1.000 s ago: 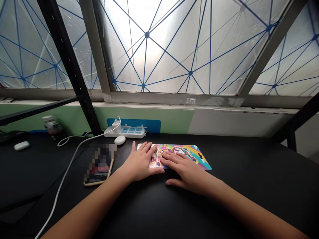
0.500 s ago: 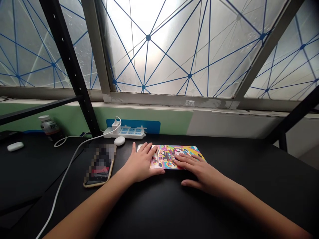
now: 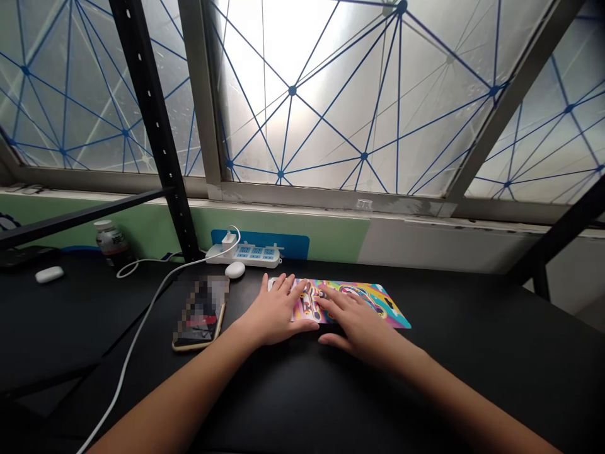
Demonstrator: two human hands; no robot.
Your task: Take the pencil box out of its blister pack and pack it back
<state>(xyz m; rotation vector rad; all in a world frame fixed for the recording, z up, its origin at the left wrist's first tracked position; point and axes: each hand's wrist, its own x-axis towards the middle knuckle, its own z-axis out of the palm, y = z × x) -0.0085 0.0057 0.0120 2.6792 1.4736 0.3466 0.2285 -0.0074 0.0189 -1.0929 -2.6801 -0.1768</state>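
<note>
A flat, brightly printed card with cartoon figures lies lengthwise on the black desk. It has a dark hanging slot near its right end. My left hand rests flat across the card's left end, fingers spread and thumb stretched along the near edge. My right hand lies over the card's middle, its fingertips on the print and its thumb apart on the near side. Both hands are open and grip nothing. They cover part of the picture, and the two thumbs point towards each other with a small gap between.
Left of my hands lies a phone in a pale case. Behind it are a white earbud case and a power strip with a charger. A white cable crosses the desk's left side. A bottle stands by the black post.
My right hand has slid left along the card, closer to my left hand, uncovering more of the card's right end. My left hand stays on the left end. The view has shifted slightly.
</note>
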